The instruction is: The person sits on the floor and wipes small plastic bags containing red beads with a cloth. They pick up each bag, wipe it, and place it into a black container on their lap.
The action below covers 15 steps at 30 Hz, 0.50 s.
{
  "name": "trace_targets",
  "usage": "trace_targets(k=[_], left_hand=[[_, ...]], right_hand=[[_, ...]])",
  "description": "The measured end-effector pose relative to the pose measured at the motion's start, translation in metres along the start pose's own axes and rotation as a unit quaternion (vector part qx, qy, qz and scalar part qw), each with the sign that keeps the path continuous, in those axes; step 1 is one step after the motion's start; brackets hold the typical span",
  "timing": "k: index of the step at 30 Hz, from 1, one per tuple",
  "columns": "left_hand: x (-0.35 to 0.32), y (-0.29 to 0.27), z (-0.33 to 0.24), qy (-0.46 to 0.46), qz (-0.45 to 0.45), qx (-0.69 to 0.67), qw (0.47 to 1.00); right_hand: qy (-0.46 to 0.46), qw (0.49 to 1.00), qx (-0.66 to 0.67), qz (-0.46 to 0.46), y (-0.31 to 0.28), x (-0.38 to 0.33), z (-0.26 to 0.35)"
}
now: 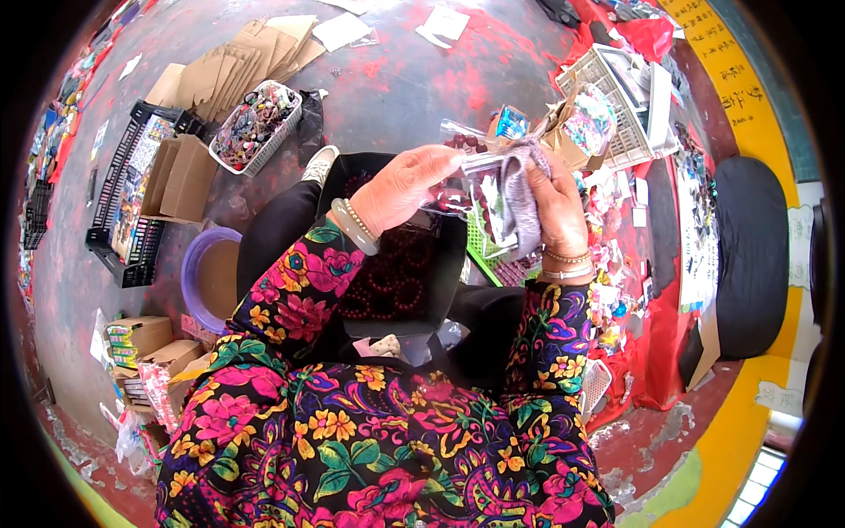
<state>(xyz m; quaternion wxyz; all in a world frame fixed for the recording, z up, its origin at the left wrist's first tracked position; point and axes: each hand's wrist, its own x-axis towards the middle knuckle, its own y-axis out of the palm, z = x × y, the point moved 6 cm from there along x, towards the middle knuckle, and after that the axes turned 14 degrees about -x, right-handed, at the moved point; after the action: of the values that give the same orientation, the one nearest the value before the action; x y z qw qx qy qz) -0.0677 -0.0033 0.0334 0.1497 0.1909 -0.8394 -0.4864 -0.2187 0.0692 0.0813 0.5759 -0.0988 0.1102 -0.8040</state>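
Clear bag [481, 169]: head view (only one) has it up in front of you, btwn your hands, above the black bin [453, 251]; dark-red beads [451, 195] show through the plastic.
L hand [407, 187]: thumb + fingertips look pinched at bag's L edge; pinch force can't be told. Judged best: light grip on plastic only, so you don't squeeze beads or tear film.
R hand [558, 209]: closed round the grey cloth [526, 211], bunched up against bag's R side. Can't tell if these fingers grip the bag too; make sure one hand firmly has it.
Grey cloth: covers part of bag; fold it back w/ your thumb for a clear look at the edge.
Bangle [354, 227]: on L wrist, hard; mind it doesn't snag the film.
Black bin: in your lap, bead strings [387, 295] inside. Work over its middle, so any loose bead should drop in there, not thru the green basket [503, 271] near your R wrist.
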Motion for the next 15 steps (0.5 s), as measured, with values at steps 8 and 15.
trace_targets(k=[8,15], left_hand=[[0.003,-0.009,0.019,-0.026,-0.023,0.078,0.996],[0.000,-0.016,0.001,0.034,-0.110,0.025,0.993]], right_hand=[[-0.062,0.969,-0.240,-0.026,0.015,0.011,0.003],[0.005,0.979,-0.200,0.027,0.006,0.010,-0.010]])
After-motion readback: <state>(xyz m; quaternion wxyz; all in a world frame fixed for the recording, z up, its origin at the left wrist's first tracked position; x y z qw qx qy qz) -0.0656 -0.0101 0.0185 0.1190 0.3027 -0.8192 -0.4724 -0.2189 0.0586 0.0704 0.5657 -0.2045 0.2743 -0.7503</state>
